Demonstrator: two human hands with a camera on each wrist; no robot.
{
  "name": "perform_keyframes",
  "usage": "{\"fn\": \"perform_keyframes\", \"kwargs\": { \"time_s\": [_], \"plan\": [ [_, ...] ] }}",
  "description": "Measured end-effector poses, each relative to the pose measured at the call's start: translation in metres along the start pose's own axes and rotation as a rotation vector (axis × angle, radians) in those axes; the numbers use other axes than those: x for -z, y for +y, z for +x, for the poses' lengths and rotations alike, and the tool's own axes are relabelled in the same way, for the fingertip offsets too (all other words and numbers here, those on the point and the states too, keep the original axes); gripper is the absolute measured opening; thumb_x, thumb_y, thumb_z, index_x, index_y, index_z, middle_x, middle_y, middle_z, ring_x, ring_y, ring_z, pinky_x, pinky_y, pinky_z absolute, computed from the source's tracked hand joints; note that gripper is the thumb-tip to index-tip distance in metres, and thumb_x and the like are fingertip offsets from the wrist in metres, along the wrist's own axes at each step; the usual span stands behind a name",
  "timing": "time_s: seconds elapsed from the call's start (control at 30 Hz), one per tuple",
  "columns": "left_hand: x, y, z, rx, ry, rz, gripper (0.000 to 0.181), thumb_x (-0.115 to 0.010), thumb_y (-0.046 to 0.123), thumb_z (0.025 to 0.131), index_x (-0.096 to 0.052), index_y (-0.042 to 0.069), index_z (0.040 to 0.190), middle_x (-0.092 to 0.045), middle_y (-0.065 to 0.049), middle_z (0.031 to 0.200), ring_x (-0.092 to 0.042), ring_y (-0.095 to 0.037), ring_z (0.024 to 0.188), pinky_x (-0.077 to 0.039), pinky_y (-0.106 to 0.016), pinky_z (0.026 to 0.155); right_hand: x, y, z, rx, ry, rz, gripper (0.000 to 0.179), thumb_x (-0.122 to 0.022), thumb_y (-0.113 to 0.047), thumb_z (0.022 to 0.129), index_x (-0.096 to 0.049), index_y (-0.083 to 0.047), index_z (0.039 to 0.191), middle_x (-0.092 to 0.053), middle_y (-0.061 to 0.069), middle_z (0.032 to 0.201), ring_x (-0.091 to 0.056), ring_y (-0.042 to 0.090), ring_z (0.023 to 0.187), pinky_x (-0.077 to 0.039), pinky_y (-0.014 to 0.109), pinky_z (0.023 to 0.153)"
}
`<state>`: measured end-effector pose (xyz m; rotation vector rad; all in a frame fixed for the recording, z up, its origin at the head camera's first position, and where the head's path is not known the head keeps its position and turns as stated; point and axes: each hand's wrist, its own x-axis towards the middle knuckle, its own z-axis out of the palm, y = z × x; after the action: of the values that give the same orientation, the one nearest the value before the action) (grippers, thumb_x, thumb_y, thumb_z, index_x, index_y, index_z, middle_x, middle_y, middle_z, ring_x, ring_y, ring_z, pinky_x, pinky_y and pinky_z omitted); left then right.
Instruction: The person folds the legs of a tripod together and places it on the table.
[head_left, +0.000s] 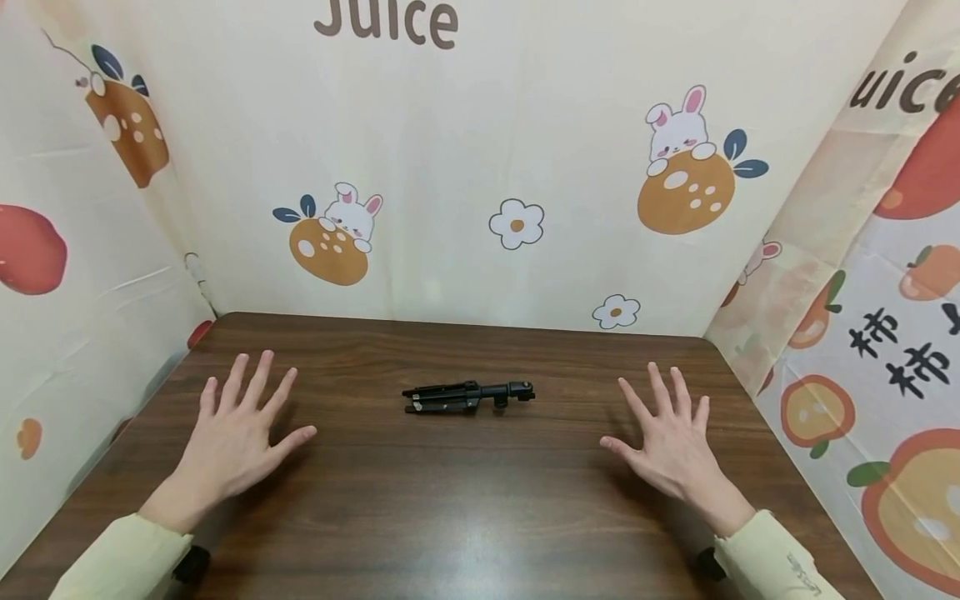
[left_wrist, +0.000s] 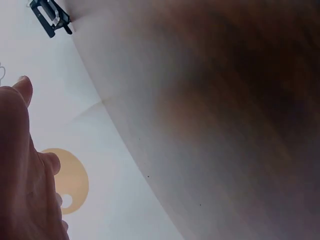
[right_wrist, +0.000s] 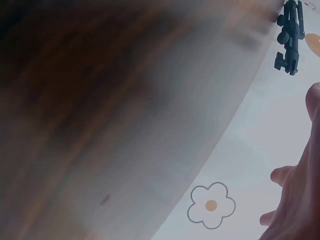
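Observation:
A small black tripod [head_left: 471, 397] lies folded on its side on the brown wooden table, its legs toward the left and its head toward the right. To its left, my left hand [head_left: 236, 437] is held with fingers spread and empty. My right hand [head_left: 671, 442] is spread the same way on the other side, also holding nothing. Both hands are well apart from the tripod. In the left wrist view the leg end of the tripod [left_wrist: 61, 19] shows at the top left; the right wrist view has its head end [right_wrist: 291, 45] at the top right.
The wood-grain table [head_left: 465, 500] ends at a cream curtain [head_left: 450, 275] printed with rabbits, fruit and flowers. Similar printed cloth walls stand on the left [head_left: 97, 333] and right [head_left: 757, 350]. Light sleeves cover both forearms, with a dark band under each wrist.

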<state>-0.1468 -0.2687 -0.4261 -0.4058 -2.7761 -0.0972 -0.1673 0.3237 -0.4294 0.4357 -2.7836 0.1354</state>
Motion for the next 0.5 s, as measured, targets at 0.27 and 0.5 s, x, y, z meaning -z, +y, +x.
{"fn": "perform_keyframes", "kwargs": {
  "time_s": [0.27,0.5],
  "plan": [
    [-0.0005,-0.0007,0.0,0.003,-0.006,0.001,0.091,-0.055,0.067,0.091,-0.022,0.016,0.16,-0.001,-0.015,0.166,0.013,-0.035,0.15,0.0,-0.069,0.11,0.0017,-0.0037,0.0015,0.007,-0.003,-0.008,0.091,-0.061,-0.071,0.084,-0.036,-0.02,0.155,-0.005,0.016,0.165,0.002,0.045,0.148,-0.009,0.083,0.097],
    [0.0014,0.0007,0.0004,-0.001,-0.005,-0.003,0.09,-0.054,0.067,0.091,-0.024,0.016,0.159,-0.002,-0.015,0.166,0.012,-0.035,0.15,0.003,-0.068,0.111,0.0025,-0.005,0.0011,0.001,-0.016,-0.001,0.09,-0.06,-0.071,0.084,-0.037,-0.019,0.154,-0.005,0.016,0.165,0.006,0.042,0.149,-0.007,0.083,0.098]
  ]
}}
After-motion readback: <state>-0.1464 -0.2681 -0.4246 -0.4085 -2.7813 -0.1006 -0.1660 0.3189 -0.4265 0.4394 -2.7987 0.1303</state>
